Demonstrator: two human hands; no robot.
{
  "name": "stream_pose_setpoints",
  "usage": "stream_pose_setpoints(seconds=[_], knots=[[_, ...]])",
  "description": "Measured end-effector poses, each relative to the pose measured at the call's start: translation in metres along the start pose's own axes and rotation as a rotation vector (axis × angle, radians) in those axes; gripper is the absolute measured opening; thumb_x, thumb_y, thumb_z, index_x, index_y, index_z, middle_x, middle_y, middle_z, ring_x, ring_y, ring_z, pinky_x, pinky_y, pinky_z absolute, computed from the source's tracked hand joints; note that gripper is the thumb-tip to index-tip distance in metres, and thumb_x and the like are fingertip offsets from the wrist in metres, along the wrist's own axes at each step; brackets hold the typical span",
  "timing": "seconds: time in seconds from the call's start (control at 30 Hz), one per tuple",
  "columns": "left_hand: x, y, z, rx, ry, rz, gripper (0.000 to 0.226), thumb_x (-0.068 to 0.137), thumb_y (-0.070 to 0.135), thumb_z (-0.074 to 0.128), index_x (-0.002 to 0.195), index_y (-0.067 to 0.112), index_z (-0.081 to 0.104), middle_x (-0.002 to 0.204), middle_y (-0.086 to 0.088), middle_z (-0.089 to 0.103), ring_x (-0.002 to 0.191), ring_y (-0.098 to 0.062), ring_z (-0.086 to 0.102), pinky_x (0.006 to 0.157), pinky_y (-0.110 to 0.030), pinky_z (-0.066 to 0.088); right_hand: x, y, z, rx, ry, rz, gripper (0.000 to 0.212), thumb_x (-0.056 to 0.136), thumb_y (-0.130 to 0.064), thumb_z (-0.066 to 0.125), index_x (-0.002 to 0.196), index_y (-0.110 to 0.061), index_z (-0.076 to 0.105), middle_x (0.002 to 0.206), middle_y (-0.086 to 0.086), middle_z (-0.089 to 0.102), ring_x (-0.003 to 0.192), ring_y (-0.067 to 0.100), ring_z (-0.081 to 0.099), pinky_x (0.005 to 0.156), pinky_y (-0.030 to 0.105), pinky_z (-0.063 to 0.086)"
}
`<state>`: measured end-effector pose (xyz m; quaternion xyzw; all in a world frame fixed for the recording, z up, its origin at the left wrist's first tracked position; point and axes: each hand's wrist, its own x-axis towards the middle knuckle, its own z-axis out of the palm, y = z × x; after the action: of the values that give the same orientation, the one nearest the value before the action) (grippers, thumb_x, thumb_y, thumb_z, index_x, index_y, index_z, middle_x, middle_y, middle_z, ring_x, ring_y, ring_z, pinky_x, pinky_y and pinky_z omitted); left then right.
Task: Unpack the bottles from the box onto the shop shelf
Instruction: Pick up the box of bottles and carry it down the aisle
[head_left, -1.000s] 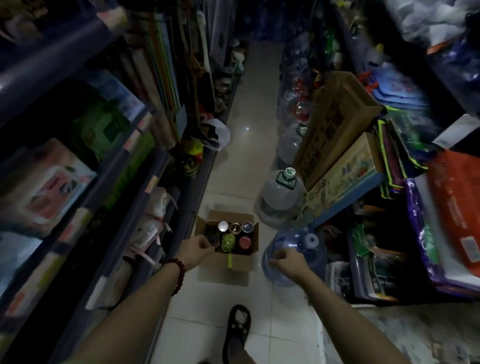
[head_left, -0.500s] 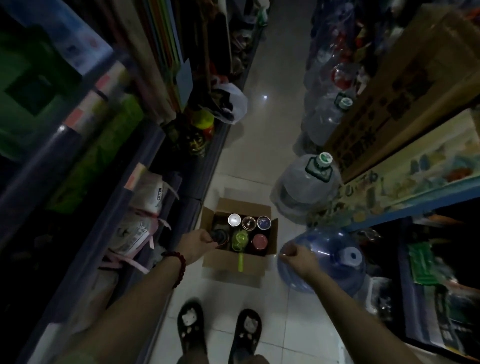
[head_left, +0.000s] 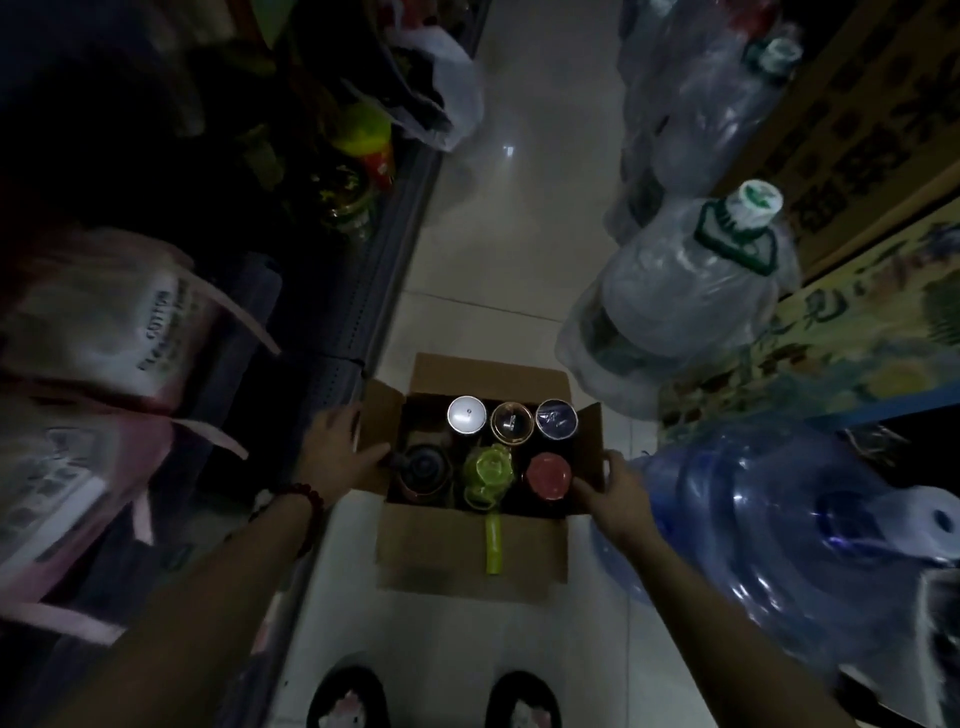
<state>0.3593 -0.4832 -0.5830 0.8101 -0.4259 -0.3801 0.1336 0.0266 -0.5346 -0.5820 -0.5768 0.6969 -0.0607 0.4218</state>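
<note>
We stand in a dim, narrow aisle on a pale tiled floor (head_left: 524, 218), dark shelves (head_left: 332, 332) left, water jugs (head_left: 685, 291) right.

Both hands (head_left: 337, 457) on bottle box (head_left: 470, 551)

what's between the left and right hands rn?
The open box with six bottles: head view shows the left hand at its left flap, the right hand at its right edge, and the green-lidded bottle about midway.

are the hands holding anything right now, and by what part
Both hold the cardboard box by its side flaps: the left hand on the left flap, the right hand on the right. No bottle is held.
</note>
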Motion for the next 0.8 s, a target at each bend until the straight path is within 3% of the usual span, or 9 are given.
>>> stream_pose_setpoints(seconds=[0.1,0.17,0.3,0.4,0.5,0.63,0.8], knots=[[0.023,-0.016,0.029,-0.109,0.024,-0.017,0.089,0.083,0.033,0.070,0.151,0.017,0.015,0.156,-0.015,0.015,0.142,-0.032,0.020,0.114,-0.045,0.024,0.030,0.024,0.018,0.047,0.080,0.033,0.074,0.078,-0.049,0.069,0.138,-0.023,0.033,0.128,0.014,0.055,0.111,0.029,0.059,0.088,0.040,0.054],[0.036,-0.025,0.043,-0.231,0.039,-0.029,0.098,0.080,0.035,0.073,0.152,0.019,0.008,0.158,-0.009,0.018,0.143,-0.028,0.023,0.115,-0.046,0.026,0.042,0.030,0.025,0.101,0.131,0.059,0.076,0.083,-0.040,0.069,0.143,-0.021,0.026,0.133,0.018,0.051,0.115,0.033,0.057,0.085,0.036,0.051],[0.063,-0.052,0.061,-0.413,0.065,-0.092,0.102,0.065,0.059,0.074,0.148,0.024,0.025,0.146,-0.005,0.044,0.130,-0.027,0.045,0.106,-0.049,0.041,0.067,0.040,0.035,0.223,0.199,0.087,0.067,0.089,-0.034,0.064,0.143,-0.015,0.030,0.127,0.019,0.058,0.109,0.030,0.060,0.075,0.028,0.046],[0.068,-0.051,0.067,-0.494,0.063,-0.121,0.071,0.075,0.047,0.073,0.136,0.018,0.049,0.130,-0.004,0.059,0.118,-0.026,0.056,0.101,-0.047,0.047,0.074,0.039,0.038,0.230,0.216,0.087,0.055,0.090,-0.033,0.063,0.135,-0.010,0.041,0.112,0.011,0.062,0.092,0.021,0.058,0.061,0.018,0.039],[0.071,-0.048,0.069,-0.588,0.063,-0.175,0.047,0.087,0.033,0.065,0.129,0.013,0.057,0.123,-0.006,0.063,0.112,-0.028,0.059,0.099,-0.048,0.048,0.079,0.040,0.041,0.224,0.164,0.080,0.041,0.094,-0.033,0.057,0.124,-0.006,0.052,0.097,0.005,0.061,0.079,0.012,0.054,0.054,0.013,0.033],[0.072,-0.047,0.068,-0.568,0.111,-0.175,0.034,0.093,0.031,0.056,0.119,0.009,0.062,0.117,-0.011,0.066,0.107,-0.031,0.061,0.095,-0.045,0.050,0.085,0.046,0.038,0.201,0.162,0.081,0.028,0.097,-0.030,0.052,0.099,-0.004,0.062,0.070,-0.003,0.059,0.062,0.006,0.054,0.051,0.017,0.034],[0.056,-0.027,0.065,-0.424,0.181,-0.222,0.042,0.095,0.037,0.052,0.126,0.009,0.059,0.120,-0.014,0.063,0.105,-0.029,0.059,0.085,-0.031,0.046,0.075,0.034,0.033,0.179,0.193,0.077,0.018,0.097,-0.025,0.052,0.089,-0.010,0.059,0.071,0.002,0.059,0.062,0.013,0.054,0.050,0.020,0.032]])
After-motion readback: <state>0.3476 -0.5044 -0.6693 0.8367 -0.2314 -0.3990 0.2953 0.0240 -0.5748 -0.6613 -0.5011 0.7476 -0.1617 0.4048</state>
